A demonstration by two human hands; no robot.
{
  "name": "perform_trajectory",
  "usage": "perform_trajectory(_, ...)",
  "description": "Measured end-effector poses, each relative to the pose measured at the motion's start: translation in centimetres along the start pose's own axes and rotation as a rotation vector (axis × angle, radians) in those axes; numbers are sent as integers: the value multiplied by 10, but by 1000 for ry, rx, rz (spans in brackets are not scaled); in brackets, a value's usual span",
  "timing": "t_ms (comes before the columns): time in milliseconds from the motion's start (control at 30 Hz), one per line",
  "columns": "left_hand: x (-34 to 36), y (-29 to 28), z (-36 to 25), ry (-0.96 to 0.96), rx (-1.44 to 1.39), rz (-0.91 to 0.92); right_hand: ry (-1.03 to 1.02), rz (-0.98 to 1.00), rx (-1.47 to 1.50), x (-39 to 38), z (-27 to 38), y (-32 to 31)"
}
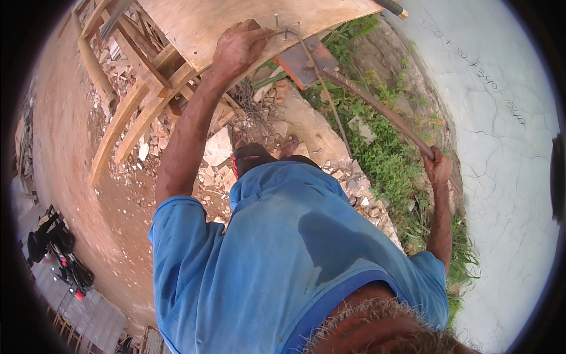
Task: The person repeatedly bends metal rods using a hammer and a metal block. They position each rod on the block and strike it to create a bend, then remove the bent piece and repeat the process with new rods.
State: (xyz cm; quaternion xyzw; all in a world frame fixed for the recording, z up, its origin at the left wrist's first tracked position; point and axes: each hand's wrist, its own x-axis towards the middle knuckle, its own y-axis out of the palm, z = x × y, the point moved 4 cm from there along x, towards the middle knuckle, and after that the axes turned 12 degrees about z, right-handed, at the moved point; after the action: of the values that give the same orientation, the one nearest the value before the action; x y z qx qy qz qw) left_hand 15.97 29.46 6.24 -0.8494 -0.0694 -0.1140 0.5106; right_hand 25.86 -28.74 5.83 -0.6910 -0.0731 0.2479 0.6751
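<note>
My left hand (239, 46) rests on the edge of a plywood board (206, 23). Its fingers are pinched around the end of a thin metal rod (327, 97), beside a nail (276, 19) that stands up from the wood. From there the rod bends over the board's edge and hangs down toward the ground. Out to the right, my right hand (437, 166) is closed around a long rusty bar (389, 112). The bar's far end lies near the thin rod, by a dark plate with an orange edge (306, 62); whether they touch is unclear.
Wooden beams (132, 106) lean beneath the board at the left. Broken rubble (218, 147) surrounds my feet. Green plants (383, 159) grow along a pale cracked wall (495, 147) at the right. A parked motorcycle (65, 253) stands at the far left. Another bar's end (392, 7) overhangs the board.
</note>
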Motion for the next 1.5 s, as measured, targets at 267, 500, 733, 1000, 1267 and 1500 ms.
perform_trajectory(267, 0, 4, 4, -1, 58, 29, -127, 42, -115, 61, 5, -25)
perform_trajectory(500, 1, 3, 3, 16, 74, 18, -216, 0, -189, 95, 3, -33)
perform_trajectory(733, 4, 5, 7, 43, 56, 41, -136, 26, -136, 76, 10, -23)
perform_trajectory(1000, 9, 8, 12, 65, 22, 52, -29, -66, -127, 53, 24, -27)
perform_trajectory(1267, 9, 15, 22, 38, -9, 48, 224, -69, -98, -29, 46, -3)
perform_trajectory(1500, 11, 18, 27, 81, 3, 39, 572, -36, 45, -159, 163, 56)
